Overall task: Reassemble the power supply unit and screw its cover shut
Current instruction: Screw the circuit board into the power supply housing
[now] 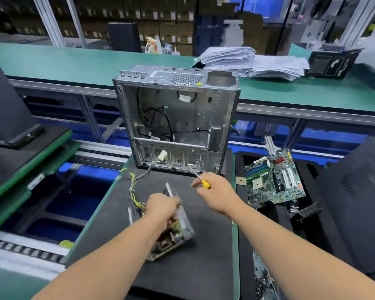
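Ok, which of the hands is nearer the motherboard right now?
Right. The right hand, gripping the screwdriver, is just left of the motherboard; the left hand sits farther left, holding the power supply unit.

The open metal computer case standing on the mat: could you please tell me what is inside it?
Inside the open metal computer case, black cables loop across the bare back panel, with a white connector lower down. No board is mounted; the walled lower-right corner is hidden.

The computer case (178, 118) is bare, dull grey sheet metal. The mat (204, 234) under it looks matt black foam. The screwdriver (200, 178) has a glossy yellow plastic handle and a shiny steel shaft.
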